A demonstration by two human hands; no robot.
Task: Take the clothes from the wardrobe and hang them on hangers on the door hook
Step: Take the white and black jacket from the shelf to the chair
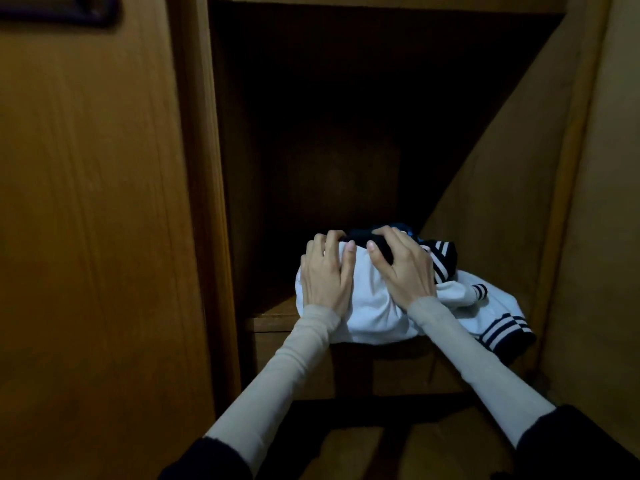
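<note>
A bundled white garment (374, 306) with dark navy, white-striped cuffs and collar lies on a wooden wardrobe shelf (270, 320). Both hands are on top of the bundle. My left hand (327, 271) curls its fingers over the far left top of the cloth. My right hand (401, 268) grips the dark navy fabric at the top, thumb pressed into it. One striped cuff (505, 334) hangs over the shelf's front edge at the right. No hanger or door hook is in view.
The wardrobe compartment (329, 133) is dark and deep behind the bundle. A closed wooden door panel (86, 202) fills the left side, and a lit side wall (519, 202) slopes on the right. Lower shelves (363, 441) show below.
</note>
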